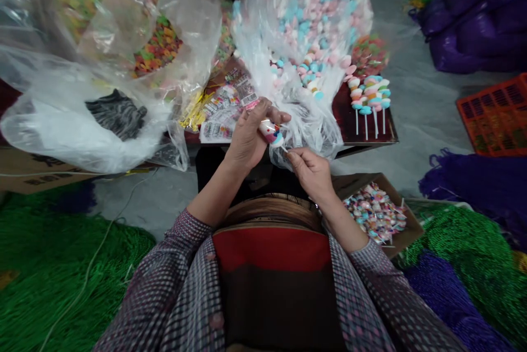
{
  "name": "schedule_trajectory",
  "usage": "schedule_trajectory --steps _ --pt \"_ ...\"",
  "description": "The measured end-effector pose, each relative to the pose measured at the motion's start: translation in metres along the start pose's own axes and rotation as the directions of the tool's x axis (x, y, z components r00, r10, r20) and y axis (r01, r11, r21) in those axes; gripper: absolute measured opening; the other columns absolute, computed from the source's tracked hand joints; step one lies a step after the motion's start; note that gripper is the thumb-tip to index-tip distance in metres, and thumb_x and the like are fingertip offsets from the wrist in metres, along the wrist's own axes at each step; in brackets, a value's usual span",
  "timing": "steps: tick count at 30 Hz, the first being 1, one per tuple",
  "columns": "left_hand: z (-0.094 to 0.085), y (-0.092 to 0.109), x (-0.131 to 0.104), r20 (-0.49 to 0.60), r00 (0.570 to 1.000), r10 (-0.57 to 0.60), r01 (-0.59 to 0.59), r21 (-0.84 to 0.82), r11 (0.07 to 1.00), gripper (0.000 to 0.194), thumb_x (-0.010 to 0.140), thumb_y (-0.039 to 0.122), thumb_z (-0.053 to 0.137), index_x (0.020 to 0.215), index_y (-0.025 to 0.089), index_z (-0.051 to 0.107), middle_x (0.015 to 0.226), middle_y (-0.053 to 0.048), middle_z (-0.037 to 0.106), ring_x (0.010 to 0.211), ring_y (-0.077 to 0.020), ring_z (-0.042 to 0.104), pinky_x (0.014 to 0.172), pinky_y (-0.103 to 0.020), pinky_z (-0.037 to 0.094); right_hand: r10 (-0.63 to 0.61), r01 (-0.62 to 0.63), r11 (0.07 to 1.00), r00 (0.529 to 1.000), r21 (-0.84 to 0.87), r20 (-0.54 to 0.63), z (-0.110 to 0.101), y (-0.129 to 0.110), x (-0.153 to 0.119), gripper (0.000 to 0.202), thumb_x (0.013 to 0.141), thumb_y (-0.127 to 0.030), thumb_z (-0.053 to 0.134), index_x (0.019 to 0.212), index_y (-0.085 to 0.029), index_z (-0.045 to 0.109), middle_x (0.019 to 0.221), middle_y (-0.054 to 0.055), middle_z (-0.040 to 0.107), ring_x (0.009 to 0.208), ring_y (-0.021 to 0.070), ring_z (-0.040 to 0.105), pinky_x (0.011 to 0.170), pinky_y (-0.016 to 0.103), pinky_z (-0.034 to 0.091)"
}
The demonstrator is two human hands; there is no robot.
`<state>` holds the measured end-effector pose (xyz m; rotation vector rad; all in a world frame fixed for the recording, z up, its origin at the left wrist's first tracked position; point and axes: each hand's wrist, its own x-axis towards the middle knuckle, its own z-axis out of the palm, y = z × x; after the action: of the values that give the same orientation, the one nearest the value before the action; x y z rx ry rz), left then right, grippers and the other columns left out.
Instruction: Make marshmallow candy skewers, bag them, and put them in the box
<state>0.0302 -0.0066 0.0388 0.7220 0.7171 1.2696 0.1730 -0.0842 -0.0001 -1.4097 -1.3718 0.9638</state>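
Above the table's front edge, my left hand [252,135] is closed around a marshmallow lollipop [272,132] in a printed plastic wrapper. My right hand [310,171] pinches the white stick at its lower end. Just behind my left hand lie printed candy wrappers [222,113] and a bunch of gold twist ties [195,113]. Several unwrapped marshmallow lollipops [373,91] lie side by side at the table's right end, their sticks toward me. Behind my hands a large clear bag [321,6] holds pink, white and blue marshmallows.
Clear bags of ring-shaped gummies [158,44] fill the table's left. A crumpled dark bag [117,113] lies there too. A cardboard box [405,217] of wrapped lollipops stands low at my right. Green stringy bundles [469,236] and an orange crate [496,116] are on the floor.
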Motion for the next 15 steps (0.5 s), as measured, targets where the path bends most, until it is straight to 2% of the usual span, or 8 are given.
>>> schedule_trajectory --steps 5,7,11,15 --pt "0.0017 0.0019 0.0011 0.011 1.0 -0.019 0.019 0.011 1.0 0.036 0.094 0.051 0.067 0.08 0.021 0.055 0.064 0.005 0.047 0.081 -0.0127 0.069 0.087 -0.03 0.057 0.111 -0.131 0.972 0.988 0.193 0.111 0.0074 -0.001 0.0013 0.052 0.088 -0.073 0.061 0.084 -0.021 0.07 0.057 -0.006 0.048 0.049 0.0091 0.037 0.048 0.025 0.032" --pt "0.0014 0.0022 0.0029 0.005 1.0 -0.011 0.011 0.016 1.0 0.035 0.095 0.051 0.066 0.08 0.021 0.055 0.064 0.005 0.048 0.08 -0.0125 0.068 0.085 -0.03 0.056 0.082 -0.099 0.979 0.991 0.179 0.103 0.008 -0.0015 0.0008 0.048 0.089 -0.069 0.064 0.089 -0.022 0.07 0.059 -0.005 0.05 0.051 0.0095 0.039 0.05 0.025 0.034" --pt "0.0005 -0.0021 0.0025 -0.001 1.0 -0.007 0.007 0.022 1.0 0.035 0.096 0.049 0.063 0.078 0.021 0.056 0.066 0.003 0.052 0.081 -0.0132 0.068 0.084 -0.03 0.057 -0.036 0.036 0.999 0.999 0.01 0.007 0.0087 -0.0036 -0.0012 0.032 0.09 -0.055 0.069 0.087 -0.024 0.073 0.06 -0.005 0.055 0.056 0.0117 0.047 0.058 0.027 0.042" --pt "-0.0027 -0.0025 -0.0026 -0.012 0.997 -0.075 0.076 0.065 0.995 0.032 0.094 0.05 0.064 0.08 0.021 0.061 0.072 0.0 0.061 0.09 -0.0167 0.072 0.082 -0.03 0.057 0.058 -0.068 0.982 0.996 0.174 0.063 0.0111 -0.0051 -0.001 0.039 0.092 -0.06 0.065 0.086 -0.022 0.072 0.052 -0.008 0.049 0.046 0.0089 0.041 0.052 0.026 0.04"
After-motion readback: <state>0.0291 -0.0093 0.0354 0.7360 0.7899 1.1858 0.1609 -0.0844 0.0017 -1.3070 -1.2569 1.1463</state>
